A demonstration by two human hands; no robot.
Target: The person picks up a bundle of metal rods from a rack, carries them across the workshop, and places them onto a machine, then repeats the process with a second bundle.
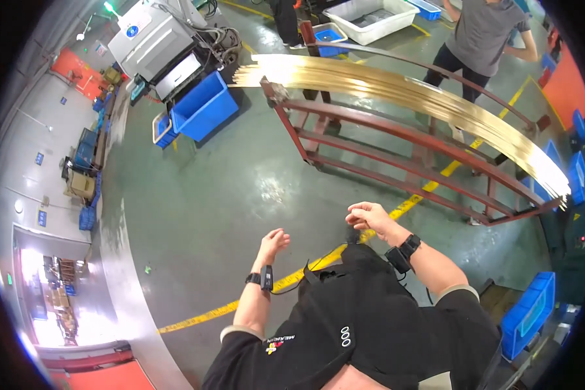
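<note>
Head view: golden rods (435, 107) on a red rack (402, 129).
They lie ahead, well apart from the left hand (276, 243) and the right hand (368, 218); both angle inward, loosely curled, half-open.

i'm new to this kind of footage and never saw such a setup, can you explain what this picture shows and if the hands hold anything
There is no robot here: a person works with bare hands. The single picture comes from a wide camera on that person's head, looking down, so straight edges bend.

The left hand and right hand are raised in front of the body, fingers loosely curled; I can see nothing held in either. Both wrists wear black bands.

Beyond them, on the green floor, stands a reddish-brown metal rack with long gold-coloured rods lying on top. A big blue bin sits before a pale machine at upper left. Another person stands behind the rack.
</note>
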